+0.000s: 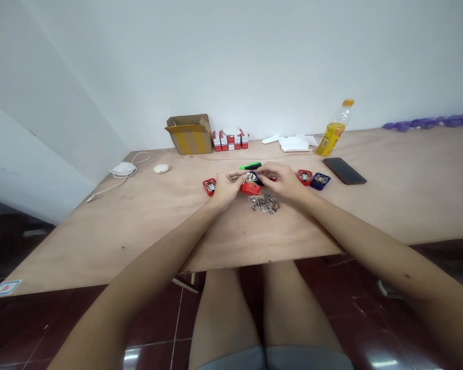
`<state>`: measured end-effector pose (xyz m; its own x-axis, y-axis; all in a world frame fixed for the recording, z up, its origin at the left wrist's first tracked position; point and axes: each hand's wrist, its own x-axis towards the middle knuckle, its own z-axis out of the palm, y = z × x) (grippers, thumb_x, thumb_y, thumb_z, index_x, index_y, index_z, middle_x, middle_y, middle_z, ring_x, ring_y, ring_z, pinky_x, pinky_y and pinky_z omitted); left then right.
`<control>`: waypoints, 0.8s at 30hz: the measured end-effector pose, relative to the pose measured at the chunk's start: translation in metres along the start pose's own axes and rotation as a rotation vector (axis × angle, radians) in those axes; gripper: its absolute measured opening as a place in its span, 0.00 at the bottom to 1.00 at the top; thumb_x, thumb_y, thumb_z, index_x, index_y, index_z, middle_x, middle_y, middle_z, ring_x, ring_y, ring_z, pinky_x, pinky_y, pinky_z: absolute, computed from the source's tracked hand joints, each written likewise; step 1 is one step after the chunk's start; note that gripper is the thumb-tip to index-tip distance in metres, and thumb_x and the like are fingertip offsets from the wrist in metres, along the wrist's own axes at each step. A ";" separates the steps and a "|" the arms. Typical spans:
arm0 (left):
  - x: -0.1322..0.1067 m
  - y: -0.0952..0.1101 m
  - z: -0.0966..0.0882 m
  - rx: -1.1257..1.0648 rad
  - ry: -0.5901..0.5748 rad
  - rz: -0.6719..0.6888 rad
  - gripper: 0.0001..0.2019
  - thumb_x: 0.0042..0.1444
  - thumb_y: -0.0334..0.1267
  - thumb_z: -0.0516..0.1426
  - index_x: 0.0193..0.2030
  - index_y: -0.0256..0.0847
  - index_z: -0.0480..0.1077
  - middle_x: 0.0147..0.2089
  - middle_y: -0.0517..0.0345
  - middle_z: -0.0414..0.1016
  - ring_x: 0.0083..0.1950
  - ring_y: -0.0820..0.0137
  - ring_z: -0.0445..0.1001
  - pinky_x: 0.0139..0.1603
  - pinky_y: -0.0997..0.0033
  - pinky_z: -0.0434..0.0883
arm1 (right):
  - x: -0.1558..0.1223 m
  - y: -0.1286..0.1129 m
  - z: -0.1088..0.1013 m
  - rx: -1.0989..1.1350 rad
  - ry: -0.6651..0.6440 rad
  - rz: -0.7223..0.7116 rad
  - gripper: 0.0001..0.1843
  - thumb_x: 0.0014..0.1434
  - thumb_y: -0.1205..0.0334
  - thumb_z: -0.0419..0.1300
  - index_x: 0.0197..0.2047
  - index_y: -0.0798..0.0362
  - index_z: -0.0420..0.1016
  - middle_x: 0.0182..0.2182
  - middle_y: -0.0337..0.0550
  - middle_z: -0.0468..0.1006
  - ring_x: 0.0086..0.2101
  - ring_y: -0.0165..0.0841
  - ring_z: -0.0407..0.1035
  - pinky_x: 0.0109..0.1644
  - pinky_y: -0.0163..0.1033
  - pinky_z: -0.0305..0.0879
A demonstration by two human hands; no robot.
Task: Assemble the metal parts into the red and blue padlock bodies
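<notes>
My left hand (227, 186) is closed on a small red casing (250, 188) with silvery metal parts on its upper side, held just above the table. Close against it, the fingers of my right hand (278, 177) are pinched together near those metal parts; what they hold is too small to make out. A dark blue piece (258, 179) shows between the hands, partly hidden. Below them lies a loose pile of small metal parts (268, 204). Another red casing (209, 187) rests beside my left hand. Right of my right hand lie a red casing (304, 177) and a blue casing (320, 181), metal fittings upward.
Behind the hands lies a green and black screwdriver-like tool (250, 166). Along the wall stand an open cardboard box (193, 139), several small red-white boxes (230, 140), papers (294, 143) and a yellow drink bottle (331, 136). A phone (345, 170) lies right, a white charger (123, 168) left.
</notes>
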<state>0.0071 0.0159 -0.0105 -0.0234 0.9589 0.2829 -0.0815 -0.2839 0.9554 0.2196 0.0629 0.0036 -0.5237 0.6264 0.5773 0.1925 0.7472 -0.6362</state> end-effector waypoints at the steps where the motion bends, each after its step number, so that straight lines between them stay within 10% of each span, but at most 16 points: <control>1: 0.000 0.000 0.000 0.003 0.002 -0.001 0.21 0.53 0.51 0.73 0.47 0.37 0.85 0.51 0.42 0.88 0.52 0.53 0.86 0.60 0.50 0.80 | 0.000 0.001 0.000 0.001 0.001 -0.001 0.11 0.71 0.57 0.62 0.50 0.50 0.84 0.47 0.50 0.86 0.44 0.43 0.80 0.50 0.52 0.79; 24: 0.000 0.000 -0.001 -0.019 -0.049 -0.029 0.23 0.52 0.51 0.74 0.48 0.37 0.85 0.51 0.41 0.88 0.53 0.53 0.85 0.61 0.50 0.79 | 0.001 0.000 -0.002 -0.059 -0.079 -0.162 0.08 0.73 0.60 0.62 0.47 0.44 0.84 0.44 0.46 0.83 0.44 0.42 0.76 0.52 0.54 0.75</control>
<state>0.0059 0.0155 -0.0102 0.0280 0.9653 0.2595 -0.1006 -0.2556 0.9615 0.2209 0.0636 0.0054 -0.6148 0.4792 0.6264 0.1475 0.8501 -0.5055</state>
